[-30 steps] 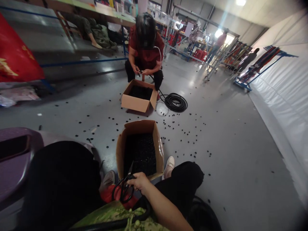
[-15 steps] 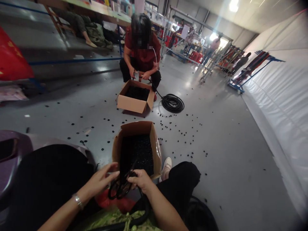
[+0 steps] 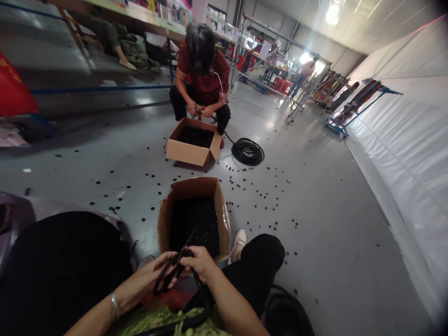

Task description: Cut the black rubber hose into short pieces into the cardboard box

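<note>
You are gripping the black scissors (image 3: pixel 171 275) with both hands: right hand (image 3: pixel 200 262) fingers clamped at the pivot, left hand (image 3: pixel 154 275) fingers closed on the loops, blades pointing over the open cardboard box (image 3: pixel 224 219) so cut pieces are landing inside.

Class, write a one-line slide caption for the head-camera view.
Both hands, left hand and right hand, hold black scissors over a cardboard box of small black pieces, opposite a co-worker.
</note>
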`<state>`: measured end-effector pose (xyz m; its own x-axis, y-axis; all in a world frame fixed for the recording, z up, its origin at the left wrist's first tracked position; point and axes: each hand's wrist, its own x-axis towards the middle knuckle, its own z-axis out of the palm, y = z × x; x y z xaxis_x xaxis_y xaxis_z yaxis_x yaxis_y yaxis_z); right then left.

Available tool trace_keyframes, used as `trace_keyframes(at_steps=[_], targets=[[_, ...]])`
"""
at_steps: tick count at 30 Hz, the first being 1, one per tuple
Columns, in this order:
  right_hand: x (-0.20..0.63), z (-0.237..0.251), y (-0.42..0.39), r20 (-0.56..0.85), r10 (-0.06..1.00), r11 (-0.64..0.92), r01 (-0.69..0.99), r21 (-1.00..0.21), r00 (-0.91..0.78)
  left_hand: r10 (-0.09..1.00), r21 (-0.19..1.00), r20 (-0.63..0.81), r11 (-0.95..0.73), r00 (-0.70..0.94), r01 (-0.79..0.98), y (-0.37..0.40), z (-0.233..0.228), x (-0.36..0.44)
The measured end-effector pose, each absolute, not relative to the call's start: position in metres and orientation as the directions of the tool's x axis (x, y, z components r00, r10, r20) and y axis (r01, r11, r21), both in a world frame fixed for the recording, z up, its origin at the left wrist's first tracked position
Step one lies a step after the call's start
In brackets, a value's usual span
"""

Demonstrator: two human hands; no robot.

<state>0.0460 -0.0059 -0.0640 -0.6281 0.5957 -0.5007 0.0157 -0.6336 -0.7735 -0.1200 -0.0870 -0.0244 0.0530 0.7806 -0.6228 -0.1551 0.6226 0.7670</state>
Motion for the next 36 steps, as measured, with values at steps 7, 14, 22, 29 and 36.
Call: trace_keyframes(at_steps=[7, 14, 22, 29, 36], targets=[[0.042, -0.075, -0.012, -0.462, 0.609, -0.519, 0.116, -0.847, -0.645, 0.849, 0.854, -0.517, 0.520, 0.112, 0.008, -0.082, -0.054, -0.112], [0.037, -0.086, -0.015, -0.498, 0.603, -0.495, 0.197, -0.846, -0.624, 0.913, 0.825, -0.405, 0.391, -0.056, 0.409, -0.080, -0.045, -0.114], [0.039, -0.093, -0.021, -0.520, 0.495, -0.408, 0.342, -0.846, -0.697, 0.922, 0.770, -0.384, 0.286, 0.057, 0.570, -0.087, -0.051, -0.123], [0.047, -0.093, 0.007, -0.544, 0.727, -0.384, 0.409, -0.828, -0.418, 0.905, 0.786, -0.402, 0.264, 0.137, 0.559, -0.085, -0.057, -0.125], [0.049, -0.078, -0.001, -0.561, 0.536, -0.640, 0.130, -0.758, -0.631, 0.892, 0.761, -0.423, 0.252, 0.162, 0.598, -0.087, -0.065, -0.124]])
